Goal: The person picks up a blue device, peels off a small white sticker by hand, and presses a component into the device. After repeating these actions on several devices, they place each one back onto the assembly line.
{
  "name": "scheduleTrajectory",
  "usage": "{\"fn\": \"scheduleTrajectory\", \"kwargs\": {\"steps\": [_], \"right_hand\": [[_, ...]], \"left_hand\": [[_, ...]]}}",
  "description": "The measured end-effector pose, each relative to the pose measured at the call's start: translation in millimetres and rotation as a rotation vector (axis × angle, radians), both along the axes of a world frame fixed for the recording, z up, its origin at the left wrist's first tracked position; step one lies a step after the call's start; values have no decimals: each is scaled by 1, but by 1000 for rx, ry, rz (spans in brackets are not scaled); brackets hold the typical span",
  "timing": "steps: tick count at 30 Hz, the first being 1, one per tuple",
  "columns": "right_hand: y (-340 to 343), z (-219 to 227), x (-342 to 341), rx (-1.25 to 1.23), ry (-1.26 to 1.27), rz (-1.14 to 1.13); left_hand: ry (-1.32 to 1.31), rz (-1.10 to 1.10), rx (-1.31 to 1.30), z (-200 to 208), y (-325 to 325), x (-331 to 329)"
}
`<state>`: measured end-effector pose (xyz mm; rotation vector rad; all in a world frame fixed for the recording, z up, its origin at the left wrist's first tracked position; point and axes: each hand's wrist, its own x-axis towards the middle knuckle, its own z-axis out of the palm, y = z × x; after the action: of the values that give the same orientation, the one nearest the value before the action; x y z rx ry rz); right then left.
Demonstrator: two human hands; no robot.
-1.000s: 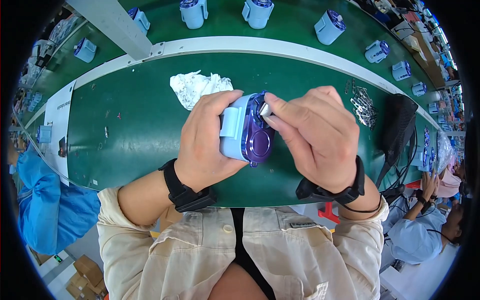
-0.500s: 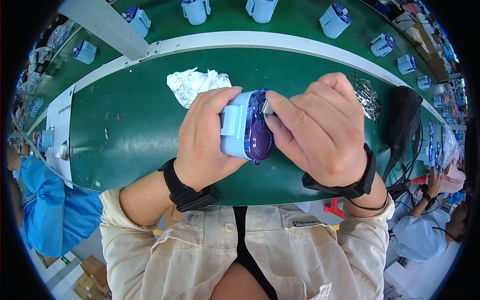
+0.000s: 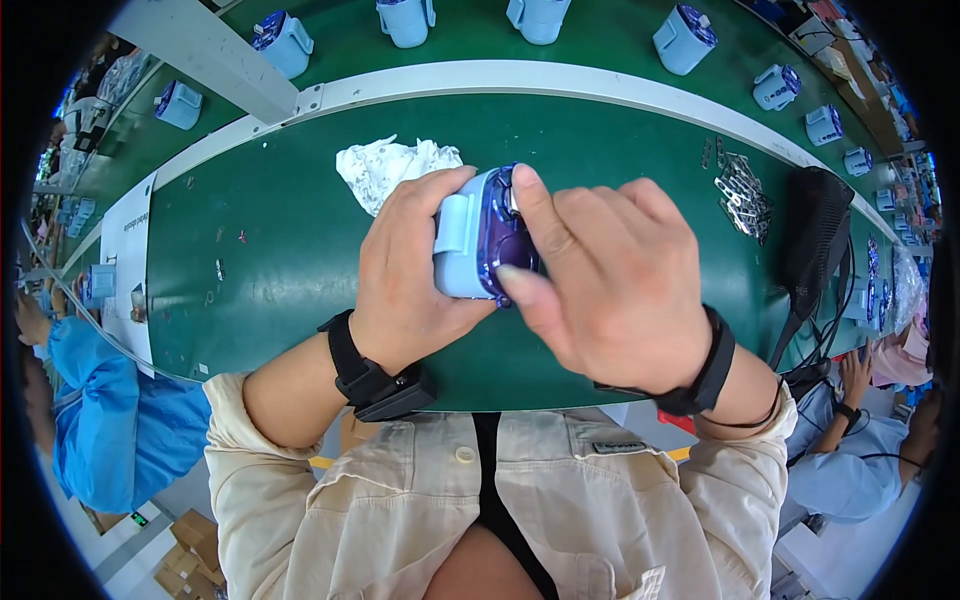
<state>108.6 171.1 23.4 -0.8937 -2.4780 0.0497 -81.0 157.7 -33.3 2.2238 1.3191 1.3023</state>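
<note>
My left hand [image 3: 405, 265] is wrapped round a light-blue plastic container [image 3: 457, 245] with a glossy, see-through purple lid [image 3: 507, 240]. The container lies tilted on its side above the green table, its lid facing right. My right hand [image 3: 620, 280] presses on that lid, index fingertip at the upper end and thumb on the lower, round part. Beneath the index finger a small pale piece [image 3: 515, 200] shows at the lid, mostly hidden. The other right fingers curl behind the index finger.
A crumpled white cloth [image 3: 390, 170] lies behind my left hand. To the right are a pile of small metal clips [image 3: 743, 200] and a black corded tool [image 3: 815, 230]. Beyond a white rail [image 3: 420, 82], similar containers [image 3: 685, 40] stand in a row. Co-workers sit on both sides.
My right hand has gone from pinching a small silver piece at the lid to pressing with index finger and thumb spread across it. The containers behind the rail have shifted slightly right.
</note>
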Motion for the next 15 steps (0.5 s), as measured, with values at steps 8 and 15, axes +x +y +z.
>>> {"fn": "scheduleTrajectory", "kwargs": {"steps": [8, 15], "right_hand": [[17, -7, 10, -798, 800, 161], [15, -13, 6, -1511, 1029, 324]], "left_hand": [[-206, -162, -53, -4, -4, -2], [-277, -222, -7, -12, -2, -2]]}}
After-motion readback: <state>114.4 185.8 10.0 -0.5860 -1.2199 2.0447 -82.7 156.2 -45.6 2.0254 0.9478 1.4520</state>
